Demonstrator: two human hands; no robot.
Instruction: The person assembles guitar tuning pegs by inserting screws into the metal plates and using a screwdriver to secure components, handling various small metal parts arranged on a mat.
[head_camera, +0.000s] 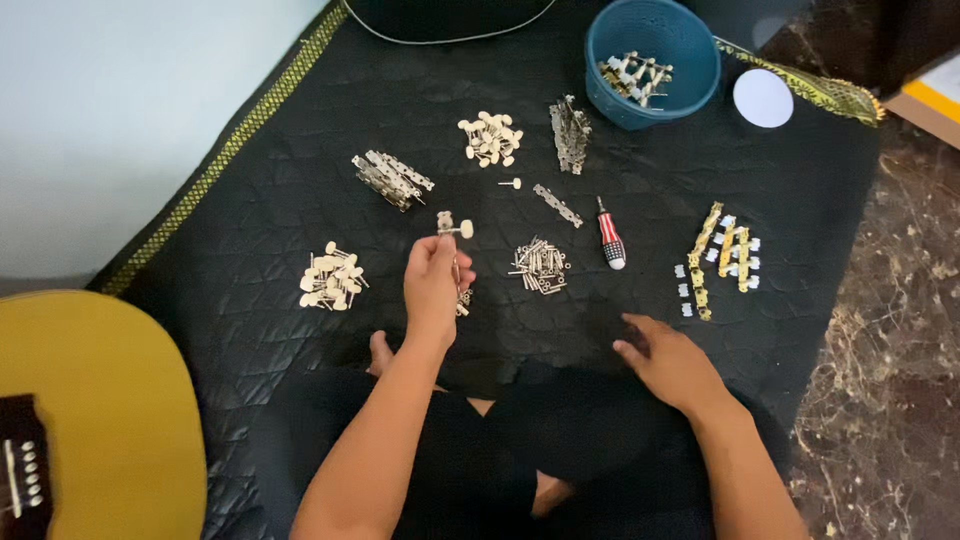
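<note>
Crossed legs (520, 440) frame the work — left hand (435, 285) pinches a cream-knobbed tuning peg (452, 227) upright above its knuckles (best kept steady), right hand (672, 358) flat, open, empty — screws (540, 265) lie just right of the left hand.

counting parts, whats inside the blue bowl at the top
The blue bowl holds a pile of metal tuning pegs with cream knobs. Anything beneath that pile is covered.

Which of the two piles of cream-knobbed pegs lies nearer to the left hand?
The pile of pegs just left of the left hand; the other pile lies farther up the mat.
</note>
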